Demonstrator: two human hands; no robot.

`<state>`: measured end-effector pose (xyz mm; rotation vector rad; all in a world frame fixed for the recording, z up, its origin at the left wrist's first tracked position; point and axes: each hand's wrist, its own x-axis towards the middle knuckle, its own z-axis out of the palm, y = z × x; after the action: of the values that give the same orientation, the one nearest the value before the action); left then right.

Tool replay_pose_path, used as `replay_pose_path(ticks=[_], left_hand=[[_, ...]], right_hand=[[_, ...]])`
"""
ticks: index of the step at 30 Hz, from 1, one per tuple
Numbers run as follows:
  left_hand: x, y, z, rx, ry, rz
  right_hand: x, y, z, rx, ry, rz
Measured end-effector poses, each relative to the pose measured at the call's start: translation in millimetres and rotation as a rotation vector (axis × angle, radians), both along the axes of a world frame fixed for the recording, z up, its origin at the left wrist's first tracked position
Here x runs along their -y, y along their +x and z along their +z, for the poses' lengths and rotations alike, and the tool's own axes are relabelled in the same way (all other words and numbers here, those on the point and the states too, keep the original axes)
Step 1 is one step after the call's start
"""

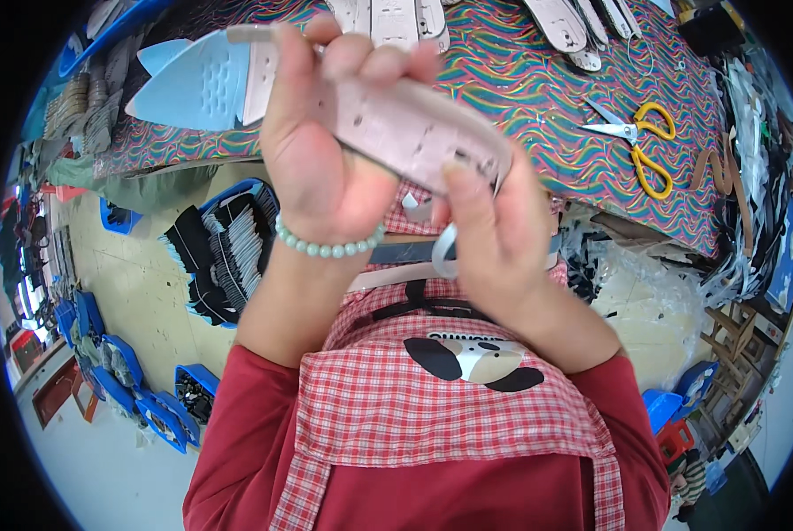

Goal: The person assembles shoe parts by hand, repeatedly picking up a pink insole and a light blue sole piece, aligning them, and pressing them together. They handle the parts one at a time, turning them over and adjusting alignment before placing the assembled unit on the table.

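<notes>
My left hand, with a pale green bead bracelet at its wrist, wraps its fingers over a long pale pink insole-shaped piece. The piece has small holes and marks along it and is raised above the table's near edge. At its left end sits a light blue pointed part with rows of small bumps. My right hand grips the rounded right end, its thumb pressed on the face. A narrow whitish strip curls beside the right palm; where it attaches is hidden.
The table wears a wavy multicoloured cloth. Open yellow-handled scissors lie on it at the right. Similar pale pieces lie along the far side. Below left stands a blue bin of dark stacked pieces; scraps and clear plastic lie right.
</notes>
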<state>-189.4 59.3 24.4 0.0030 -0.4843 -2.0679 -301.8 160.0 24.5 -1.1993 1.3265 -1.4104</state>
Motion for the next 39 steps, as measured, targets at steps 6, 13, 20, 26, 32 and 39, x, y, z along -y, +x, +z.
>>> replay_pose_path(ticks=[6, 13, 20, 26, 32, 39], left_hand=[[-24, 32, 43, 1.393, -1.243, 0.84], [11, 38, 53, 1.249, -1.521, 0.138], [-34, 22, 46, 0.962, -0.516, 0.203], [-39, 15, 34, 0.943, -0.446, 0.267], [-32, 10, 32, 0.898, -0.453, 0.222], [-25, 15, 24, 0.763, -0.234, 0.217]], right_hand=[[34, -74, 39, -0.822, -0.351, 0.197], [37, -70, 85, -0.934, -0.493, 0.427], [29, -58, 50, -0.237, -0.448, -0.008], [14, -20, 11, -0.075, -0.36, -0.157], [24, -14, 14, -0.182, -0.41, -0.116], [14, -33, 6, -0.541, -0.414, 0.053]])
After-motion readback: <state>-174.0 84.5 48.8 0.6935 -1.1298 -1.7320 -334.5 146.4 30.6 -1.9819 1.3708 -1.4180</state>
